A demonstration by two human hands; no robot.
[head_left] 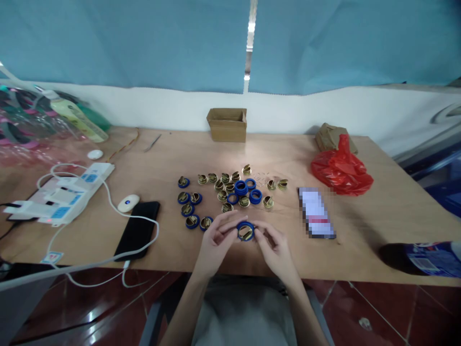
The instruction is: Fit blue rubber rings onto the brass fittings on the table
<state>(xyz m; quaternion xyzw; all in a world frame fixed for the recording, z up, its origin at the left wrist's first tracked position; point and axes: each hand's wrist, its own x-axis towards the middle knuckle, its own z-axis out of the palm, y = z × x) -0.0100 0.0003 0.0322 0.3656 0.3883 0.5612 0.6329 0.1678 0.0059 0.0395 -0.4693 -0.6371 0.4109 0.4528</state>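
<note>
My left hand (217,242) and my right hand (274,249) meet at the table's front edge and pinch together one brass fitting with a blue ring around it (245,232). Just beyond the fingers lie several loose brass fittings (223,184) and loose blue rings (246,186). To the left of these sit several brass fittings with blue rings on them (189,209).
A small open cardboard box (226,124) stands at the back. A red plastic bag (341,170) and a card (316,212) lie on the right, a dark bottle (421,258) at the right edge. A black phone (139,228), white cables and power strips (68,192) lie left.
</note>
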